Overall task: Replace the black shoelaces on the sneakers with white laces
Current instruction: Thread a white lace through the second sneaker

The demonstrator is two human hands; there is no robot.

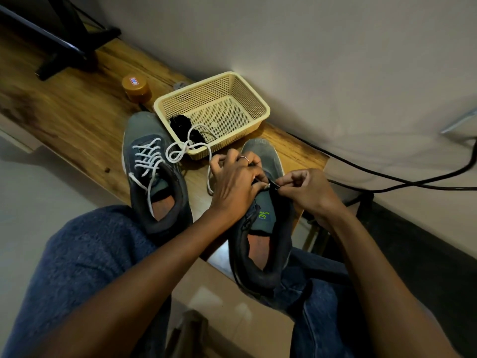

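Observation:
Two grey sneakers lie on the wooden table. The left sneaker (152, 174) is laced with a white lace. The right sneaker (265, 228) rests partly on my lap, its tongue showing. My left hand (235, 182) grips a loose white lace (180, 151) and holds the shoe's upper. My right hand (302, 189) pinches the lace tip at an eyelet, right beside the left fingers. Black laces (184, 125) lie bunched in the cream basket (247, 86).
An orange-lidded jar (136, 89) stands behind the basket on the wooden table (77, 112). A black stand (64, 47) sits at the far left. Black cables (387, 177) run along the wall on the right. My knees in jeans are below.

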